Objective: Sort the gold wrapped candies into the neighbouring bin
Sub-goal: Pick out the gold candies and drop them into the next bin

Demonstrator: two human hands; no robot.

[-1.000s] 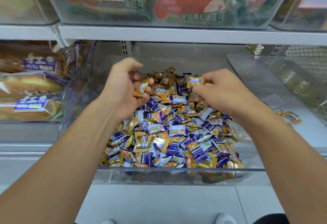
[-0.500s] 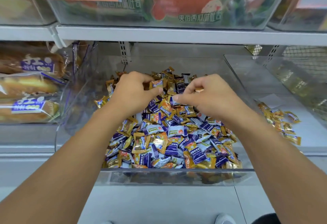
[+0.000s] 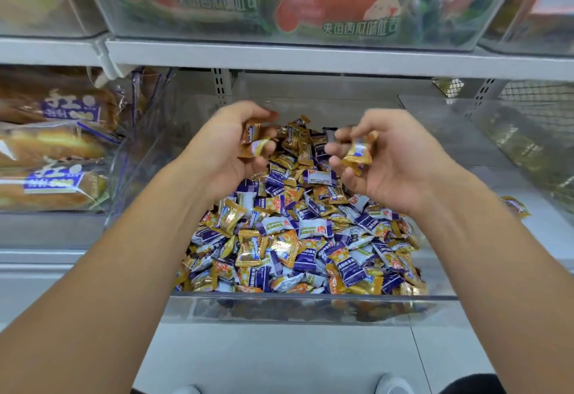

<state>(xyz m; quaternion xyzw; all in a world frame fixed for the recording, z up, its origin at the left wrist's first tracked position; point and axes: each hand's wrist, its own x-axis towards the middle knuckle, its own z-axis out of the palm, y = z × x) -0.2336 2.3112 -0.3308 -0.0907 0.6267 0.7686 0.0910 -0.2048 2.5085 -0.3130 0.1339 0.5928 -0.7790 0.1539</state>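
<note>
At frame centre, above the clear bin (image 3: 310, 306) heaped with mixed candies, the left hand (image 3: 223, 157) grasps gold wrapped candies (image 3: 256, 142) and the right hand (image 3: 391, 163) pinches another gold candy (image 3: 357, 152).

Clear divider wall (image 3: 435, 132) blocks path rightward; above open.

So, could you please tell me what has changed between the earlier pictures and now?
Both hands rose off the candy pile and turned palm-up: the left hand now holds several gold candies, the right hand one. The pile and clear bin stayed put.
</note>
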